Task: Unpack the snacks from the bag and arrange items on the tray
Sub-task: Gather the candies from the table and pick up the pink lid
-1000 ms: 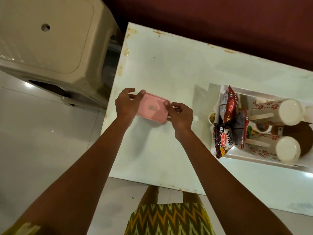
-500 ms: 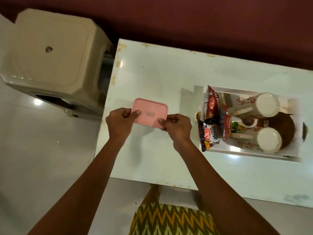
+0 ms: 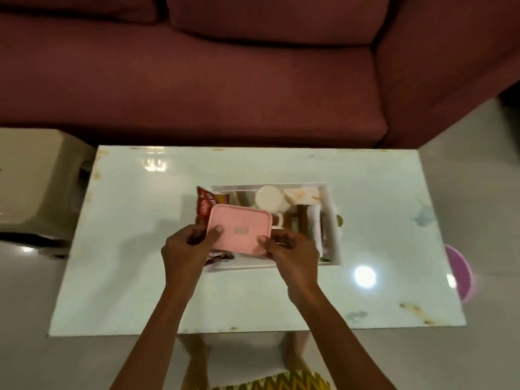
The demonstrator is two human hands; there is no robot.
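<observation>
One pink box (image 3: 239,228), one tray (image 3: 244,266), two hands (image 3: 183,251) (image 3: 295,257)

Bare forearms, no sleeves; yellow-green zigzag-patterned garment (image 3: 270,382); bare feet.

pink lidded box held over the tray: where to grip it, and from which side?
Take the pink box by its two opposite side edges, coming from left and right, as the left hand and right hand do, thumbs on top. It is flat and wide, held lid-up over the crowded tray.
</observation>
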